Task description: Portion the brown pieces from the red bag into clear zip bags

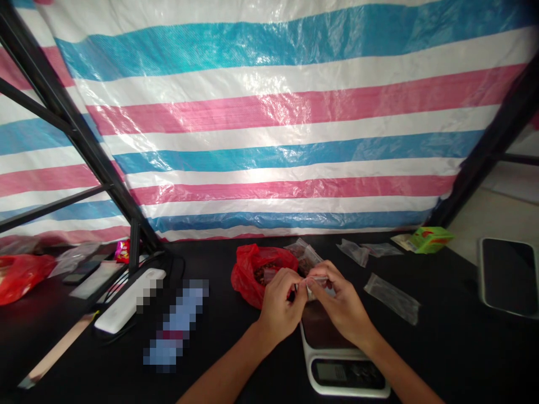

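Note:
My left hand [281, 306] and my right hand [340, 300] meet above a small white kitchen scale [337, 370]. Both pinch the top edge of a small clear plastic bag [314, 280] held between them; its contents are hidden by my fingers. Just behind my left hand lies an open red plastic bag [252, 269] with dark reddish pieces inside. The fingers of both hands are curled and closed on the clear bag.
Several empty clear bags [391, 297] lie on the black table to the right, with a green packet [429, 238] and a dark tablet-like device [507, 278] beyond. A white sealer-like device [126, 303] and another red bag [19, 275] sit at left. A striped tarp hangs behind.

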{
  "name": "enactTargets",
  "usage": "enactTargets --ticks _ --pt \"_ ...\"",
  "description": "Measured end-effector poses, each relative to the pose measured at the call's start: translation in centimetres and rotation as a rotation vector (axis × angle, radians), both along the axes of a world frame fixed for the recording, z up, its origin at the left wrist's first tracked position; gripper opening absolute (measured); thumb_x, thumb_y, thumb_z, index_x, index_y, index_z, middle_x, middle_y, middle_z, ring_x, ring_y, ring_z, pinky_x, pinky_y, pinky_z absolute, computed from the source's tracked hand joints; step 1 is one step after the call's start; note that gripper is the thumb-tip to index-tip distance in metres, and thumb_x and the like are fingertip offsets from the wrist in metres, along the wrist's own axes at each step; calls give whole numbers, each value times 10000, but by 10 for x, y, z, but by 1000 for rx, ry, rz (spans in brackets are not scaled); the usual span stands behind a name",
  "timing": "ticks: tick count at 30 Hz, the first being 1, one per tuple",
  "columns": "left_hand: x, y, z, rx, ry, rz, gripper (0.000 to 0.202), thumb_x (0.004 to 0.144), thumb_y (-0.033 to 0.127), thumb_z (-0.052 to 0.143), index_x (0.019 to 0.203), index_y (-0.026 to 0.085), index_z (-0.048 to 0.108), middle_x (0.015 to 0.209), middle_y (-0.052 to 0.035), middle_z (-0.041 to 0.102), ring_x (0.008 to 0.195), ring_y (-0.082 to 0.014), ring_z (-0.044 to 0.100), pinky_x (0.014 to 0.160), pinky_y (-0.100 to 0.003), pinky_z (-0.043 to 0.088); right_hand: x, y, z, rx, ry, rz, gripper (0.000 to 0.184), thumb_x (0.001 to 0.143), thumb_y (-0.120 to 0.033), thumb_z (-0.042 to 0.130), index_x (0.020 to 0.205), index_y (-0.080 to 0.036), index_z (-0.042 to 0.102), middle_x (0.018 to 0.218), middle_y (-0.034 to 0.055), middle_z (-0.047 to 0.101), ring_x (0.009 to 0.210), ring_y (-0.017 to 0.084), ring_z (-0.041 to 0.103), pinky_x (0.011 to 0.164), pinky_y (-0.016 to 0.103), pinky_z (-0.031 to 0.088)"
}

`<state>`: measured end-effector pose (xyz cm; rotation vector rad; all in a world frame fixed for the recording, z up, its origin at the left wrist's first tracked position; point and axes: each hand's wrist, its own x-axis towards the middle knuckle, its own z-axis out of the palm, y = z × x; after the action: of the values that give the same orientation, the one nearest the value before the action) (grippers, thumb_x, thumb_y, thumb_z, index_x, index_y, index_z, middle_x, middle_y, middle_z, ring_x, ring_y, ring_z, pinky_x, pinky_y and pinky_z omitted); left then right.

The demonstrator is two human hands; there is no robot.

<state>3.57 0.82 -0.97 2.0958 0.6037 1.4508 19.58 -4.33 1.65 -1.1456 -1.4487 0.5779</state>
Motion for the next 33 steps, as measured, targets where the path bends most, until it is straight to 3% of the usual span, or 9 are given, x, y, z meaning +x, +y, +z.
enactTargets --ticks 7,13,17,21,26,29,33 --pt "1 -1 5 -78 25 -7 112 1040 223 517 966 201 598 890 -41 611 816 -164 560 759 -299 432 1 4 -6 -26 -5 -40 167 983 -402 655 948 -252 719 918 19 654 846 191 609 771 305 471" --pt "2 -1 7 -98 -49 -17 151 1029 234 546 893 193 599 824 -22 584 733 -139 525 684 -269 407 1 4 -5 -38 -12 -25 184 958 -424 690 980 -247 736 932 30 671 870 201 629 780 314 484" --pt "2 -2 7 -163 -56 -49 184 1029 269 562 869 187 600 785 -8 574 670 -118 492 623 -250 386 3 1 0 -34 -15 4 188 971 -421 678 950 -242 730 931 30 650 880 198 632 804 312 497" --pt "3 -3 5 -226 -65 -84 195 1037 322 560 930 178 636 830 -31 619 727 -132 543 676 -258 437 3 1 1 -11 0 -6 187 976 -414 672 931 -240 722 926 30 637 872 196 624 802 305 504" --pt "6 0 1 -344 -119 -30 218 1023 382 587 946 180 614 794 -8 603 700 -125 540 659 -242 440 3 4 -4 -17 31 -45 204 976 -431 666 933 -237 715 894 21 647 844 194 624 777 303 498" --pt "6 2 2 -314 -118 14 228 1028 379 572 923 181 609 804 -10 603 709 -130 543 669 -249 441 3 4 -5 -29 28 -24 198 973 -433 672 980 -241 723 938 23 662 883 196 644 803 303 508" --pt "3 2 5 -164 -40 80 164 1025 319 575 938 190 628 860 -30 629 785 -156 559 736 -280 451 2 2 -1 -7 9 -40 191 958 -425 697 1016 -248 742 993 39 666 940 207 660 852 315 524"
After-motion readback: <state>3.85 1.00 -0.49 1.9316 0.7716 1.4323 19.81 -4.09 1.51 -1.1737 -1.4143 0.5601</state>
